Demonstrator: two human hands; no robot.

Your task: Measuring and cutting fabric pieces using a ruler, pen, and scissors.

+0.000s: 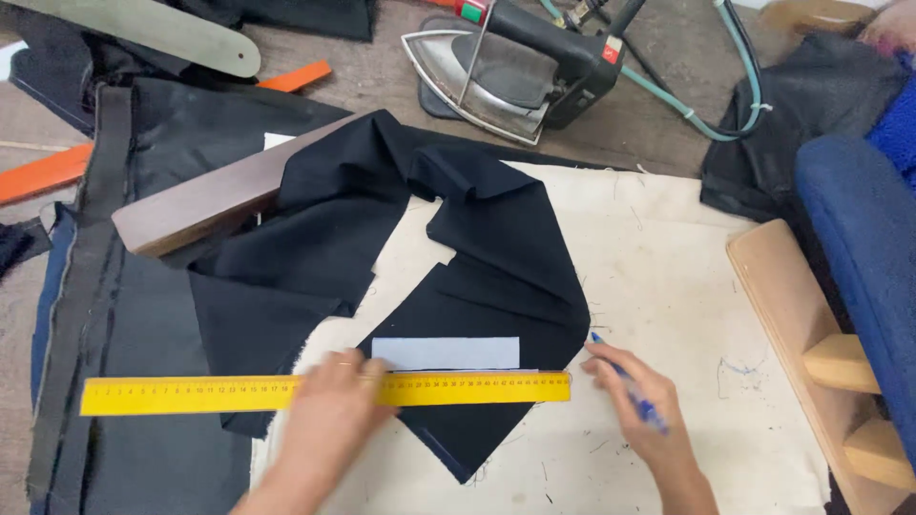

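Left hand (329,410) flat, pressing yellow ruler (324,392) onto black cloth (477,277). Right hand (641,401) closed round blue pen (628,391), tip at ruler's right end. Hands apart. Pale strip (446,352) on cloth, just above ruler. Cream pad (668,286) beneath. Iron (515,72) well beyond.

A grey metal steam iron with a black handle (510,72) stood at the far edge of the brown surface (658,124), its teal hose (711,119) looping to the right. A long dark wooden block (205,200) lay to the left. Two orange strips (43,172) lay beyond it. A blue padded chair (859,248) and a pale wooden frame (792,315) stood at right.
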